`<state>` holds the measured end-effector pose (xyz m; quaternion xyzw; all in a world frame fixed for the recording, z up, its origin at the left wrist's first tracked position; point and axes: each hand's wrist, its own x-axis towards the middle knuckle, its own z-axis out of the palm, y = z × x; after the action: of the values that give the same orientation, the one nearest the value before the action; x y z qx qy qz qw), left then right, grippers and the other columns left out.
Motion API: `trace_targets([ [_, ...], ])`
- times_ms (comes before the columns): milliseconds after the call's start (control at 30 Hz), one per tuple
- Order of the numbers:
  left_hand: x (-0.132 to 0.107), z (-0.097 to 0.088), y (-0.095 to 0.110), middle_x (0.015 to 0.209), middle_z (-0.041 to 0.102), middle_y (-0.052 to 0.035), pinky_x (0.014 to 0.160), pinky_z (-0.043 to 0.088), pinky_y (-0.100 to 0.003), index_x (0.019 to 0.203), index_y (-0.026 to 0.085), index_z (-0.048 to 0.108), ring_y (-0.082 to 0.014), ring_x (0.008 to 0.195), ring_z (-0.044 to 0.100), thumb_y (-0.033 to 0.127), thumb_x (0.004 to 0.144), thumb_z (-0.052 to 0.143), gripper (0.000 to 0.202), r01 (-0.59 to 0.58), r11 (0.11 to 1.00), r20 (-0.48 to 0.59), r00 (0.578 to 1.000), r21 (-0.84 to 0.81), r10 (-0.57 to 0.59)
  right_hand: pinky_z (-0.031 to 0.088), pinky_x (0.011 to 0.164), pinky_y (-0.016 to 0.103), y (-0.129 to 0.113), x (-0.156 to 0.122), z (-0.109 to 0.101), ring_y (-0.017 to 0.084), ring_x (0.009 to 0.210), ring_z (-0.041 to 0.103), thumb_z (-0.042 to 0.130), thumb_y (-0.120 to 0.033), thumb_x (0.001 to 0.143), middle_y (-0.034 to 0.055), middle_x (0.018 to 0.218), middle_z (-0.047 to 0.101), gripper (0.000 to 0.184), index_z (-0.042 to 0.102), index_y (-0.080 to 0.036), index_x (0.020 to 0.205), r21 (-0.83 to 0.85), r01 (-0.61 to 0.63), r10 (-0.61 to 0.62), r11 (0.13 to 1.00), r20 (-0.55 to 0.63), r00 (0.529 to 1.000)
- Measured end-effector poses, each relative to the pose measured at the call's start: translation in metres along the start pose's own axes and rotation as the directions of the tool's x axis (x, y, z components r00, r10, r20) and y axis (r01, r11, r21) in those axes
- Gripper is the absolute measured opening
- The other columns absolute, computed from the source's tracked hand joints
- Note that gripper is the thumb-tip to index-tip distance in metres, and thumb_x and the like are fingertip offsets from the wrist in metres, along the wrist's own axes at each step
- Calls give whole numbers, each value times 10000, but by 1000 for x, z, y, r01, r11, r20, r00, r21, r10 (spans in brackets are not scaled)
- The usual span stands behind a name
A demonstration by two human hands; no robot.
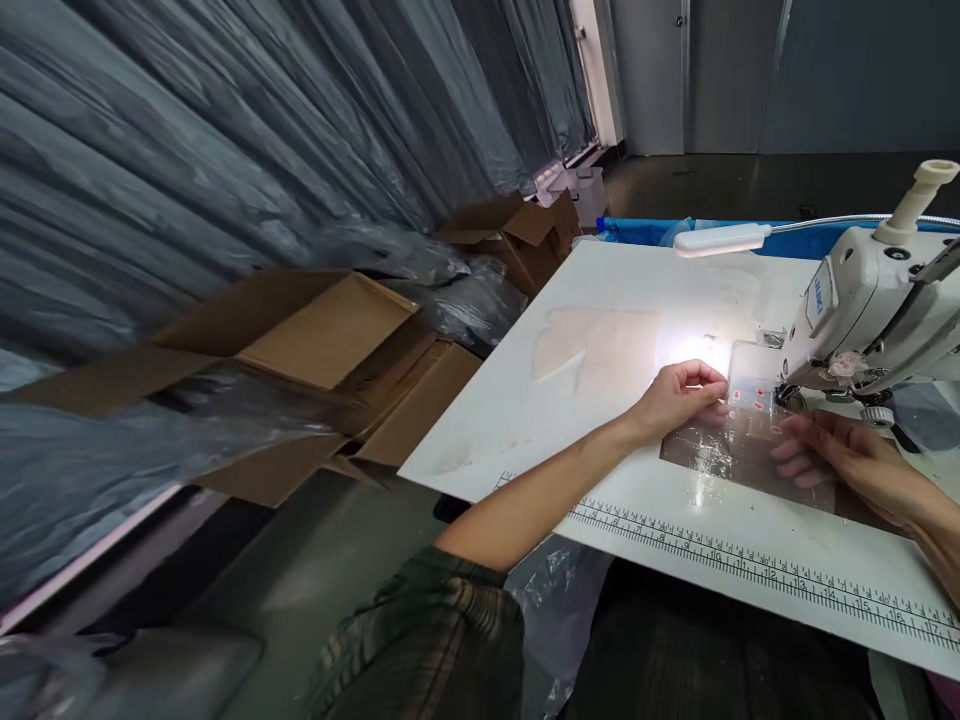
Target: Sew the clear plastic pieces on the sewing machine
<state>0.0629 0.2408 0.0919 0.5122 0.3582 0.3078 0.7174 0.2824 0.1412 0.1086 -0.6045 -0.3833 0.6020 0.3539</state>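
Note:
A clear plastic sheet lies on the white sewing table, its surface catching the light. A small clear piece with red and white marks is at the sheet's far edge, beside the needle area of the sewing machine. My left hand pinches the left edge of the clear plastic, thumb against forefinger. On the other side, my right hand has thumb and forefinger closed on the sheet near the presser foot. Its other fingers show through the plastic. The exact contact at the needle is too small to make out.
A ruler scale runs along the front edge of the table. A lamp on a bendable neck lights the work. Open cardboard boxes with plastic wrap stand on the left, before a grey curtain.

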Motion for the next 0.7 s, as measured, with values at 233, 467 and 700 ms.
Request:
trace_targets([
  [233, 3, -4, -4, 956, 762, -116, 815, 626, -342, 804, 132, 597, -167, 797, 748, 397, 718, 887, 402, -2, 997, 31, 999, -82, 4, 628, 668, 265, 12, 6, -15, 182, 716, 698, 846, -639, 687, 84, 825, 743, 469, 703, -206, 795, 139, -2, 4, 990, -17, 1000],
  [467, 2, -5, -3, 1156, 736, -190, 978, 585, -427, 793, 128, 562, -228, 985, 752, 432, 718, 901, 461, 7, 985, 85, 996, -174, 8, 630, 645, 269, 5, 4, -8, 179, 645, 672, 897, -676, 519, 75, 716, 721, 548, 694, -200, 700, 182, -3, 17, 983, -72, 997],
  [700, 1, -6, -2, 1032, 767, -156, 943, 585, -433, 858, 141, 533, -214, 912, 760, 461, 772, 862, 467, 31, 995, 158, 987, -99, -15, 612, 600, 275, 5, 3, -3, 182, 658, 684, 844, -762, 540, 94, 764, 734, 652, 659, -178, 763, 96, 11, 2, 995, -141, 990],
])
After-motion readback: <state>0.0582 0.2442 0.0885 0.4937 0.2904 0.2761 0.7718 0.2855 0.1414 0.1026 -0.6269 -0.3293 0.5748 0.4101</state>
